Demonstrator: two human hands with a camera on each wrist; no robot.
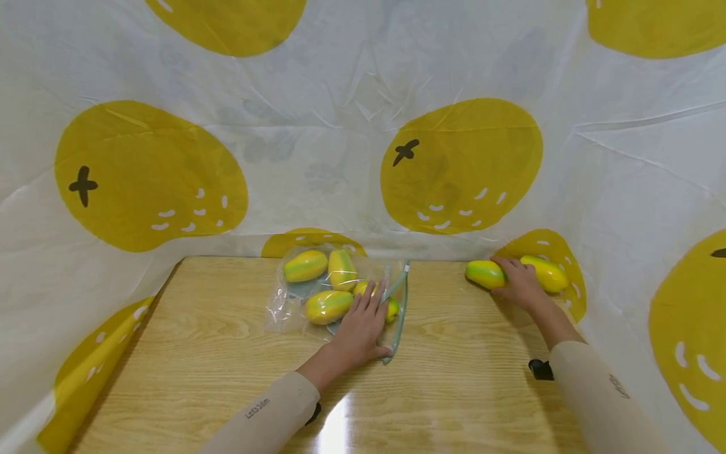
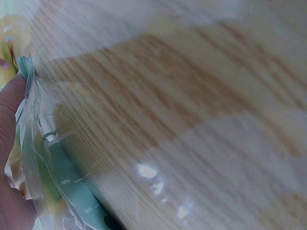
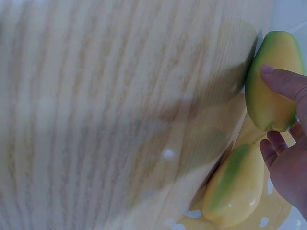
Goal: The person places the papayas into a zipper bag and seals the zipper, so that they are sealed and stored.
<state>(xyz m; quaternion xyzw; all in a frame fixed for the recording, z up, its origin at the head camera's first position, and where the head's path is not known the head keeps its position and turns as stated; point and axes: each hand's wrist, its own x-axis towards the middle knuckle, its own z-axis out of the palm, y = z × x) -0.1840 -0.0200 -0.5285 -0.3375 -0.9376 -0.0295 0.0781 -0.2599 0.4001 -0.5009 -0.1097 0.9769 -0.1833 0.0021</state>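
My left hand lies over a clear plastic bag with a green zip edge. Its fingers stretch across the bag, and the thumb is at the near end of that edge. Inside the bag are several yellow-green mangoes. The zip edge meets a fingertip in the left wrist view. At the table's back right, my right hand grips a mango, with the thumb on its side. A second mango sits just right of that hand, close to its fingers.
The wooden table ends at the back against a white cloth printed with large yellow fruit. The same cloth rises on both sides. Dark wrist-mounted pieces show under the sleeves.
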